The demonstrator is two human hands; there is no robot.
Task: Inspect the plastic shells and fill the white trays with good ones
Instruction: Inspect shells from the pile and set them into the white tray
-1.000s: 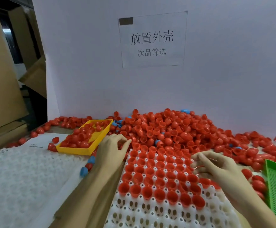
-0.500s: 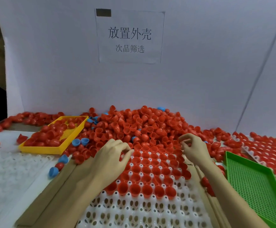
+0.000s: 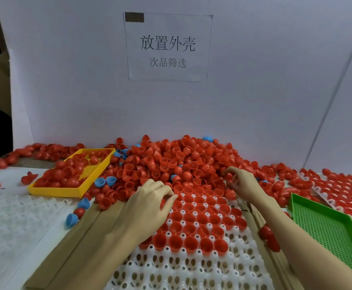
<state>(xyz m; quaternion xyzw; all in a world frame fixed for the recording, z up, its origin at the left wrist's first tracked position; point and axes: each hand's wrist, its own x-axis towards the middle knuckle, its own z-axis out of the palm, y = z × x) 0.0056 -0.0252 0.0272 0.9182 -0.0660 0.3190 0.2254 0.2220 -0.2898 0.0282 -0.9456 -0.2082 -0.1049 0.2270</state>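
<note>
A big heap of red plastic shells lies against the white back wall, with a few blue ones mixed in. In front of it sits a white tray whose far rows hold red shells open side up; its near rows are bare. My left hand rests on the tray's far left corner, fingers curled over shells there, and whether it grips one is hidden. My right hand reaches into the heap's near edge and pinches a red shell.
A yellow bin with red shells stands at the left, blue shells beside it. A green mesh bin sits at the right, a filled white tray behind it. Another white tray lies at the left.
The view has swung right. My right hand has gone from above the tray up into the heap's edge and closed on a shell. My left hand has stayed at the tray's far left corner.
</note>
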